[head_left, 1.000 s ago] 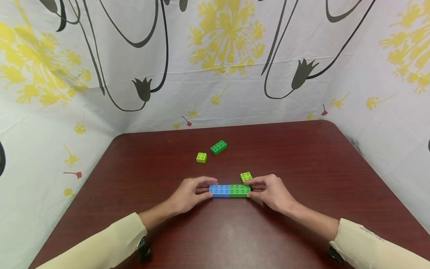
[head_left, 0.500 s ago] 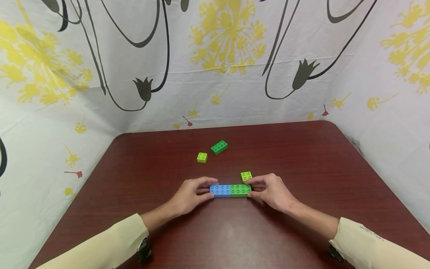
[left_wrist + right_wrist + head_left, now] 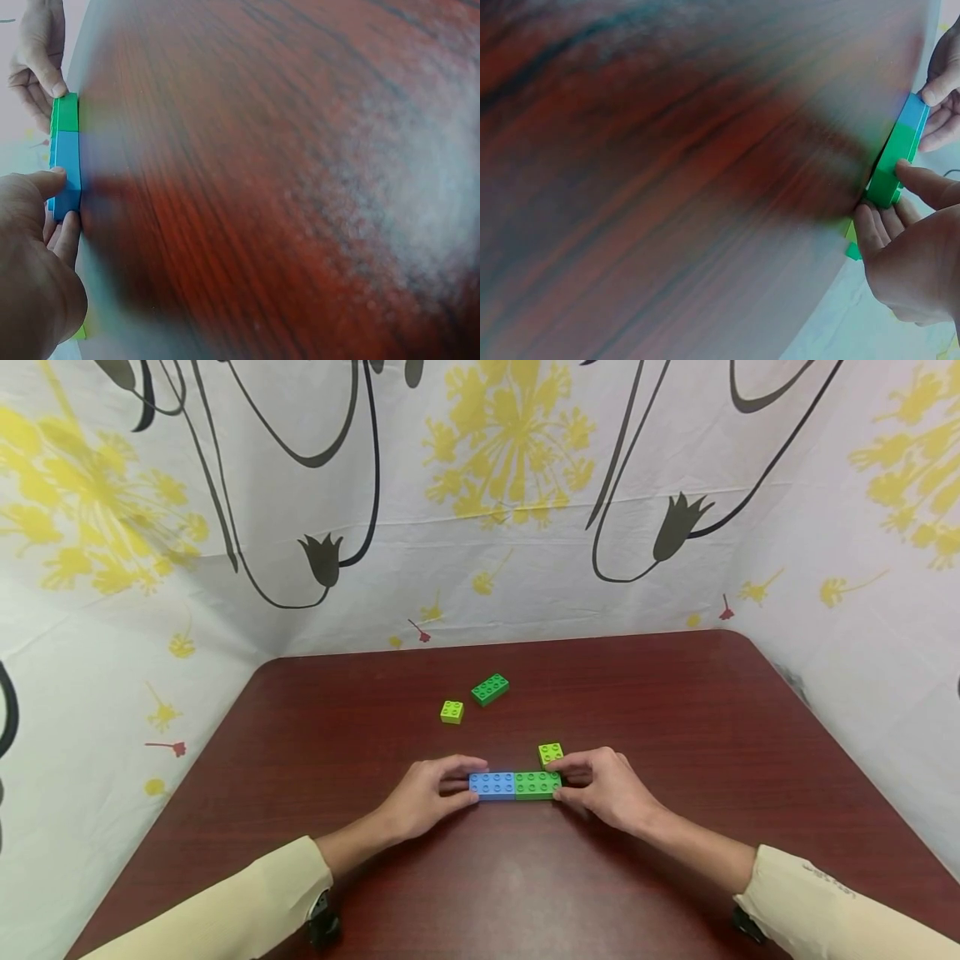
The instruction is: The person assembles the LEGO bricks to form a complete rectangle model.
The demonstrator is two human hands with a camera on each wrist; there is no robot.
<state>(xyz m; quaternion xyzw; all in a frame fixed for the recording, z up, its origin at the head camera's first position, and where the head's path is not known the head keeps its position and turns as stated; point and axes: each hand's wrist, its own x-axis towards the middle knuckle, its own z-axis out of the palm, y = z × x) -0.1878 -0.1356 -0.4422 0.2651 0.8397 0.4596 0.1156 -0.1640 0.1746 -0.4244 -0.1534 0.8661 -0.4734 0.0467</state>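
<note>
A blue toy building brick [image 3: 492, 786] and a green toy building brick [image 3: 536, 786] lie end to end in a row on the dark red table, their studs facing up. Around the blue brick's outer end, my left hand [image 3: 427, 797] pinches with thumb and fingers. At the opposite end my right hand [image 3: 615, 793] holds the green brick the same way. In the left wrist view the left thumb touches the blue brick's side [image 3: 67, 169]. A small lime brick [image 3: 550, 752] sits just behind the green one, partly covered by the right fingers.
Farther back lie another small lime brick [image 3: 452, 712] and a longer green brick [image 3: 490, 690], set at an angle. The table [image 3: 337, 710] has rounded far corners. A patterned white cloth [image 3: 480, 585] hangs behind and on both sides.
</note>
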